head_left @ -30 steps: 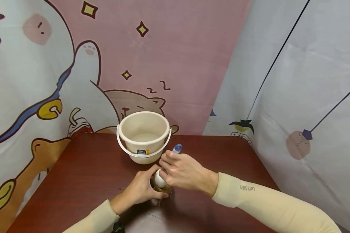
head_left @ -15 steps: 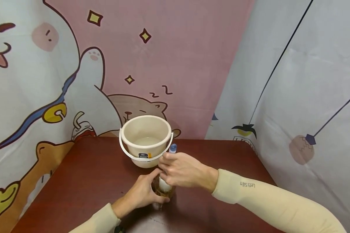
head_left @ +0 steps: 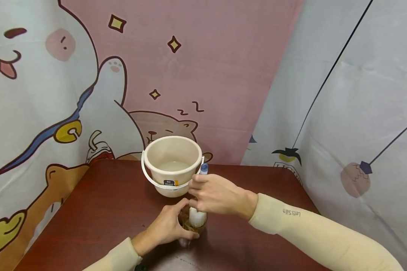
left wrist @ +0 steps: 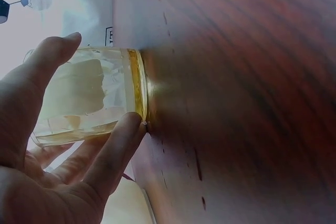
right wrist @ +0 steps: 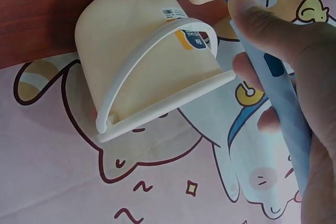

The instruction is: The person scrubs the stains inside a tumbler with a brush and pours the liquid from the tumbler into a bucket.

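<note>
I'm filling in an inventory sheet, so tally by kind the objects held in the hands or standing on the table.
Bucket: 1
Glass: 1, in the left hand
Sponge brush: 1, in the right hand
Total: 3

left fingers [left wrist: 116,153] curved, right fingers [right wrist: 261,23] curled
</note>
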Tool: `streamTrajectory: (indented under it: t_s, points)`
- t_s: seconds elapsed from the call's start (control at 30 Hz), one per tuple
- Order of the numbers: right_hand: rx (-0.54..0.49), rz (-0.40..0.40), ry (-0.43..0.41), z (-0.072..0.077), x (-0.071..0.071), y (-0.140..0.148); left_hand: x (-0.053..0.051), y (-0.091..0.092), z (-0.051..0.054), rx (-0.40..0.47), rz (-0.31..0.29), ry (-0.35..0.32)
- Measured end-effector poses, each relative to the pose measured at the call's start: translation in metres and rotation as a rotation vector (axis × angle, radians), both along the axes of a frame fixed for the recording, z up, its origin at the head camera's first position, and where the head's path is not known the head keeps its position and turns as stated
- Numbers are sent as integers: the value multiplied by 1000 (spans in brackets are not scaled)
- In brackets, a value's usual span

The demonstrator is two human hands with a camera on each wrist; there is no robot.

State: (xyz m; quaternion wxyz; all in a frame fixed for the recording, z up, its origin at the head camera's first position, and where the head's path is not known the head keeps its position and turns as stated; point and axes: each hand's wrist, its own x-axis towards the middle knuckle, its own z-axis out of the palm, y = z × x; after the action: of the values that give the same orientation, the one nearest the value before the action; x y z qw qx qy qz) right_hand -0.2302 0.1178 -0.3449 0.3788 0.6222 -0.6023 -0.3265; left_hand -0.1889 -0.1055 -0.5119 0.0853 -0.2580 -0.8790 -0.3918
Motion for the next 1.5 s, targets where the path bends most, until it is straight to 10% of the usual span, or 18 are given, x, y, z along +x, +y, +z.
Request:
streamTrajectory:
  t_s: [0.93, 1.5]
  points:
    - [-103, -68, -228, -1, -6, 24, -2, 1, 2, 10, 8, -2]
    - [-250, 34, -96, -22, 14, 19, 2, 3, 3, -16, 32, -46]
